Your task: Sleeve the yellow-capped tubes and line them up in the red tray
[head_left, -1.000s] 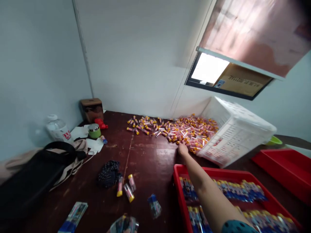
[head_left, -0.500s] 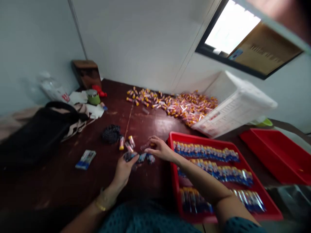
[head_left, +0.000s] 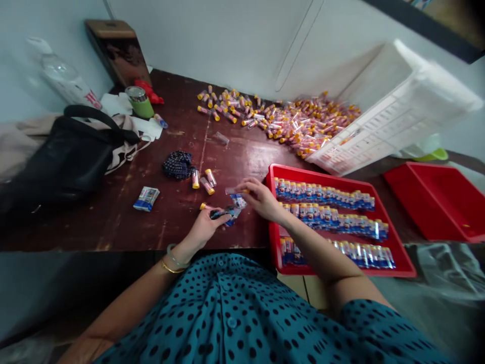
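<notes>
Over the near part of the dark red-brown table [head_left: 166, 222], a small bunch of blue-and-clear plastic packets [head_left: 224, 215] is held in the left hand [head_left: 206, 226], grip narrow, pinched under the thumb. And just to the right, a slim clear tube with a yellow end [head_left: 231, 191] is held at the fingertips of the right hand [head_left: 263, 202], in a tight pinch! Right below that tube, a loose blue-printed packet [head_left: 238, 201] is seen between the hands; whether it is touched by the right fingers cannot be told.

One pink tube with a yellow cap [head_left: 204, 206] is partly hidden by the left hand; three more pink-and-yellow tubes [head_left: 206, 186] are grouped a little farther off, beside a dark patterned bunched cloth [head_left: 177, 165]. Away to the left, a flat blue-and-silver packet stack [head_left: 146, 198] is laid down. On the right, a red plastic tray [head_left: 278, 172] is lined with three rows of yellow-topped, blue-bottomed packets [head_left: 322, 193]. On the far side, a big heap of pink-and-yellow tubes [head_left: 299, 126] is spread beside a tilted white plastic basket [head_left: 397, 114].
</notes>
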`<state>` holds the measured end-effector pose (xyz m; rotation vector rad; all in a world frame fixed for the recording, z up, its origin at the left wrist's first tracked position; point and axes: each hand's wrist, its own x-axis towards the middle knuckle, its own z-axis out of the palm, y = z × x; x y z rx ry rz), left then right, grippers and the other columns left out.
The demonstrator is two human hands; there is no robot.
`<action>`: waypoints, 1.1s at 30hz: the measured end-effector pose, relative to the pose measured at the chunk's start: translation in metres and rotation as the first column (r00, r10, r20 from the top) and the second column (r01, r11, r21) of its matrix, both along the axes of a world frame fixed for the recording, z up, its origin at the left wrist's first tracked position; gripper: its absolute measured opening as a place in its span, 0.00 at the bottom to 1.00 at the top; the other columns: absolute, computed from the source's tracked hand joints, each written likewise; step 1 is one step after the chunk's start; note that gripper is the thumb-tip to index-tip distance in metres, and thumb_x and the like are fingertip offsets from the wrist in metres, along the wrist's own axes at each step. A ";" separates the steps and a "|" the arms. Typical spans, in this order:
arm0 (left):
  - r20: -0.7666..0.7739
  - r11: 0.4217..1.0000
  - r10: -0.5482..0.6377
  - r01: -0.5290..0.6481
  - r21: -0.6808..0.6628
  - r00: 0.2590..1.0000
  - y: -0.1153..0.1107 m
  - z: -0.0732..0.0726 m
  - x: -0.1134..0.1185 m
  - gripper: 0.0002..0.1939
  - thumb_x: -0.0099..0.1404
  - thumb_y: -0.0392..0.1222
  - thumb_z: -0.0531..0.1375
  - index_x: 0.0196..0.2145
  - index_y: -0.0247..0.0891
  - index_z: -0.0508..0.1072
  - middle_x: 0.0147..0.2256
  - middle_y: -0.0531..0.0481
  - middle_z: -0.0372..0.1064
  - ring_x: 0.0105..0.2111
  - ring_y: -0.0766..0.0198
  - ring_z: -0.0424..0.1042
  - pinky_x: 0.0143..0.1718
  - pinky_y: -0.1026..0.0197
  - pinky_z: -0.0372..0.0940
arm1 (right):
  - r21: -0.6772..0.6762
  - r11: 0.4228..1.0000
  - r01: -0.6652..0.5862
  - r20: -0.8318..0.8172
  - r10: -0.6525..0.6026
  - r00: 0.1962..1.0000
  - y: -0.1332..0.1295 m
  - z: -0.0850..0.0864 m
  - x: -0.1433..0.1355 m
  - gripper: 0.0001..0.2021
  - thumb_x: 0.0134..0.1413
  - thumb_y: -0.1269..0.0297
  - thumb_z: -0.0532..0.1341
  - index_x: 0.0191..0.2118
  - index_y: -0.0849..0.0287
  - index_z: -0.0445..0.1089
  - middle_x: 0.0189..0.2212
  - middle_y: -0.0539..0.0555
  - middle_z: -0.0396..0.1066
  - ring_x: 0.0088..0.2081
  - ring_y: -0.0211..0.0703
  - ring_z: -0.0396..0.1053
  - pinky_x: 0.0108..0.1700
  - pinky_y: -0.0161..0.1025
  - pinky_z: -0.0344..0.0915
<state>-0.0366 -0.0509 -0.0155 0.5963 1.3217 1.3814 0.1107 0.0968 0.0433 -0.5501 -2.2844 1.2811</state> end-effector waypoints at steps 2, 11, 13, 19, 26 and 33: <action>-0.068 0.999 0.029 -0.027 0.034 0.997 -0.001 -0.002 -0.002 0.13 0.48 0.45 0.73 0.23 0.35 0.76 0.21 0.55 0.70 0.22 0.69 0.65 0.26 0.65 0.62 | -0.181 0.980 0.078 -0.074 -0.093 0.993 0.007 0.003 0.011 0.10 0.60 0.58 0.63 0.44 0.56 0.71 0.42 0.54 0.71 0.43 0.42 0.70 0.47 0.40 0.67; 0.039 0.997 0.073 -0.074 0.037 0.997 0.007 0.001 -0.002 0.13 0.44 0.41 0.75 0.25 0.35 0.78 0.22 0.53 0.74 0.21 0.69 0.66 0.24 0.65 0.61 | -0.562 0.825 0.066 -0.102 -0.149 0.984 0.013 0.007 0.040 0.14 0.56 0.55 0.67 0.45 0.55 0.72 0.37 0.50 0.73 0.30 0.34 0.68 0.35 0.34 0.68; 0.098 0.996 0.090 -0.091 0.010 0.991 0.010 0.002 -0.001 0.13 0.44 0.41 0.75 0.25 0.34 0.78 0.23 0.53 0.75 0.20 0.69 0.68 0.23 0.66 0.62 | -0.457 0.885 0.089 -0.078 -0.139 0.987 0.013 0.009 0.039 0.12 0.59 0.56 0.63 0.45 0.55 0.72 0.38 0.51 0.72 0.32 0.35 0.69 0.36 0.35 0.68; 0.204 0.996 0.091 -0.086 -0.036 0.975 0.009 0.006 0.005 0.15 0.46 0.41 0.74 0.32 0.34 0.79 0.28 0.50 0.78 0.24 0.65 0.73 0.23 0.65 0.66 | 0.143 0.986 0.082 0.050 -0.090 0.995 0.004 0.003 0.029 0.07 0.61 0.62 0.62 0.38 0.58 0.76 0.46 0.57 0.66 0.49 0.46 0.68 0.53 0.45 0.66; 0.292 0.982 -0.183 0.186 0.017 0.939 0.006 0.014 0.018 0.17 0.49 0.44 0.73 0.35 0.34 0.78 0.30 0.49 0.77 0.32 0.59 0.75 0.35 0.56 0.73 | 0.190 0.969 -0.158 0.160 0.128 0.979 -0.020 -0.001 0.012 0.05 0.62 0.65 0.61 0.37 0.59 0.73 0.50 0.59 0.64 0.52 0.46 0.68 0.56 0.45 0.66; 0.096 0.999 -0.024 0.021 0.033 0.995 0.010 0.006 0.022 0.11 0.53 0.45 0.71 0.27 0.34 0.77 0.23 0.52 0.72 0.25 0.66 0.68 0.30 0.62 0.65 | 0.192 0.978 -0.083 0.166 0.050 0.985 -0.017 -0.001 0.021 0.05 0.62 0.65 0.61 0.37 0.60 0.73 0.49 0.60 0.65 0.51 0.46 0.69 0.53 0.45 0.68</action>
